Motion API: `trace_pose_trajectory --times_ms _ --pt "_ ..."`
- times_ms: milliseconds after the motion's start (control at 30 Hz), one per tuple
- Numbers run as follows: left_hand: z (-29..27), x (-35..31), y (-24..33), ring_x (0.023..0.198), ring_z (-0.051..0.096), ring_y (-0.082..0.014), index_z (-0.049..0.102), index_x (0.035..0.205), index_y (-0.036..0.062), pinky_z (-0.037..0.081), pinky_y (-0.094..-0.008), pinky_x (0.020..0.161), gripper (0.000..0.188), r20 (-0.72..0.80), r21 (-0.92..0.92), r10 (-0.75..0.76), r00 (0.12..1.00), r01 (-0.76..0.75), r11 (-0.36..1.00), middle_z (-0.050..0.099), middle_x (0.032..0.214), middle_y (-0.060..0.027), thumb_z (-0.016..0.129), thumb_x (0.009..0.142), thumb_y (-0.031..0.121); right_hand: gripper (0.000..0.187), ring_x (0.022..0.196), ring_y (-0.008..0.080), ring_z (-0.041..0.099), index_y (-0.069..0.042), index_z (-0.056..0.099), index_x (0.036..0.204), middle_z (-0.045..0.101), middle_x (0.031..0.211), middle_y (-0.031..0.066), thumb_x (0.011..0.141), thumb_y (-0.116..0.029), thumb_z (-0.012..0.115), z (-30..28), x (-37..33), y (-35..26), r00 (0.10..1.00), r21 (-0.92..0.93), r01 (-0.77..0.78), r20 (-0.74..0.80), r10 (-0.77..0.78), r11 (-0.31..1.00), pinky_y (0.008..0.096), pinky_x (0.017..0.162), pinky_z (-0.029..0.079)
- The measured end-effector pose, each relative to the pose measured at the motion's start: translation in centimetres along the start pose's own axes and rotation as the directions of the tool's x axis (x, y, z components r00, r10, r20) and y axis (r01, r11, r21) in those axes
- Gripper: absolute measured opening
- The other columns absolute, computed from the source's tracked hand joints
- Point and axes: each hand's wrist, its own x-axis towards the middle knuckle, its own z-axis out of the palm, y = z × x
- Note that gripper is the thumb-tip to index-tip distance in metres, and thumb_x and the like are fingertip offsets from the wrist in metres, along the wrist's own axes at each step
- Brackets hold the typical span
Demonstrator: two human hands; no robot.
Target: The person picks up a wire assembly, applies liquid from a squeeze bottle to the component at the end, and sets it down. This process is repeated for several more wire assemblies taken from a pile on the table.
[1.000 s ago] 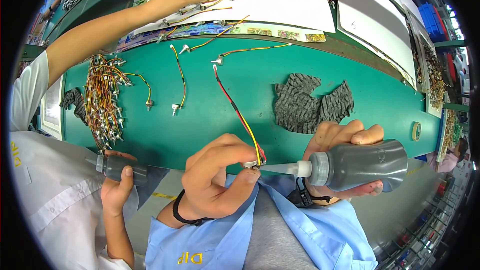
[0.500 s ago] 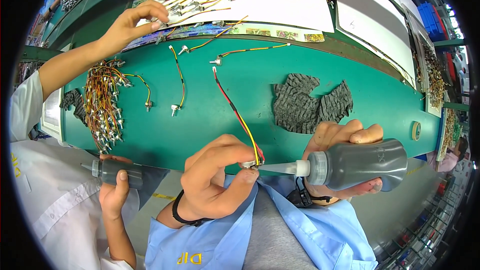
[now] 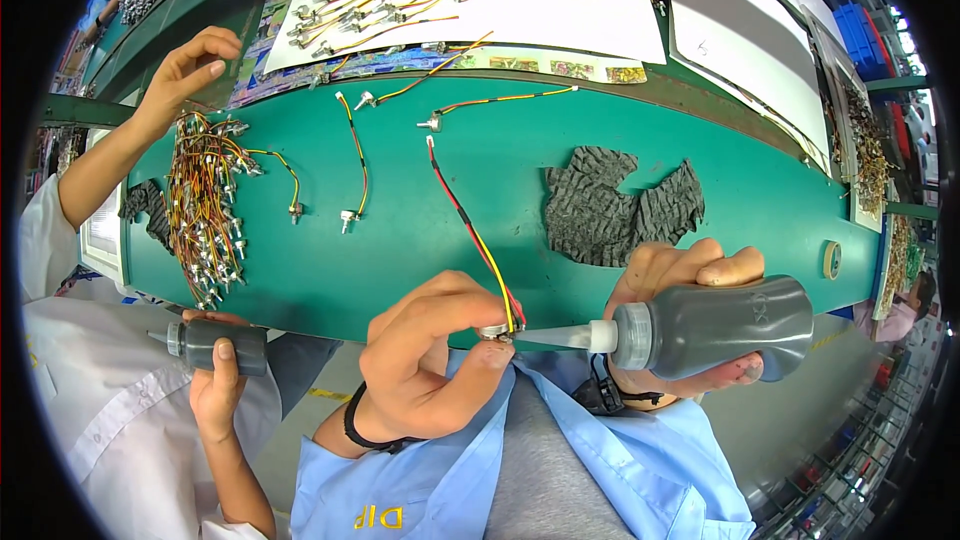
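Between the thumb and index finger of my left hand point(image 3: 437, 355) is a small metal potentiometer point(image 3: 494, 331). Its red, yellow and black wires point(image 3: 478, 240) run up over the green table to a white connector plug. My right hand point(image 3: 690, 270) is wrapped round a dark squeeze bottle point(image 3: 735, 328) lying on its side. The bottle's clear pointed nozzle point(image 3: 555, 337) reaches left, its tip at the potentiometer's wire end; whether they touch I cannot tell. Beyond my hands, several wired potentiometers point(image 3: 349, 217) lie singly on the table.
A crumpled dark cloth point(image 3: 610, 210) and a tape roll point(image 3: 832, 261) lie to the right. A heap of wired potentiometers point(image 3: 205, 210) is at left. A co-worker's hand point(image 3: 190, 70) hovers near it; the other holds a dark bottle point(image 3: 225, 348). White sheets point(image 3: 570, 0) bear more parts.
The co-worker's upper hand has moved left, away from the white sheet and toward the heap, and their bottle has shifted slightly left. My hands, the potentiometer and my bottle are almost unmoved.
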Motion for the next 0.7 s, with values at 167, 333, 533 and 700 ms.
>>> trace_pose_trajectory --times_ms 167,333,533,700 --pt "0.0 -0.1 0.0 0.067 0.057 -0.0191 0.06 0.099 -0.0108 0.046 -0.0288 0.058 0.029 -0.005 -0.025 -0.003 1.0 0.003 1.0 0.065 0.086 -0.0173 0.059 0.071 -0.016 0.062 0.045 0.0111 0.035 -0.005 0.04 0.098 0.042 0.067 0.0039 0.088 -0.065 0.052 0.3 -0.4 -0.2 0.995 -0.122 -0.006 -0.097 -0.006 0.993 0.0263 0.043 0.031" --pt "0.1 -0.1 -0.1 0.068 0.057 -0.0193 0.06 0.099 -0.0108 0.046 -0.029 0.059 0.029 0.004 -0.015 0.008 1.0 -0.008 1.0 0.065 0.086 -0.0174 0.059 0.071 -0.016 0.052 0.057 0.0146 0.048 0.001 0.041 0.092 0.048 0.081 0.0094 0.086 -0.043 0.067 0.1 -0.4 0.3 0.987 0.09 0.128 -0.109 -0.118 0.988 0.0245 0.041 0.034" --pt "-0.3 0.0 -0.4 0.07 0.058 -0.0191 0.057 0.102 -0.0093 0.048 -0.0299 0.062 0.024 0.047 -0.017 0.028 0.998 -0.027 0.999 0.063 0.088 -0.0173 0.057 0.078 -0.011 0.059 0.054 0.0127 0.043 -0.005 0.046 0.099 0.047 0.08 0.0052 0.084 -0.06 0.062 -0.2 -0.2 -0.3 0.976 0.221 -0.214 0.006 0.218 0.952 0.0262 0.047 0.033" --pt "-0.3 -0.1 -1.2 0.078 0.06 -0.0179 0.055 0.108 -0.0071 0.049 -0.0299 0.069 0.019 0.007 -0.128 -0.099 0.995 0.099 0.987 0.063 0.094 -0.0161 0.055 0.089 -0.004 0.068 0.045 0.0109 0.038 -0.005 0.048 0.103 0.045 0.07 0.0007 0.086 -0.071 0.051 0.2 0.4 0.3 0.783 0.576 -0.45 -0.112 0.611 0.682 0.0261 0.048 0.034"
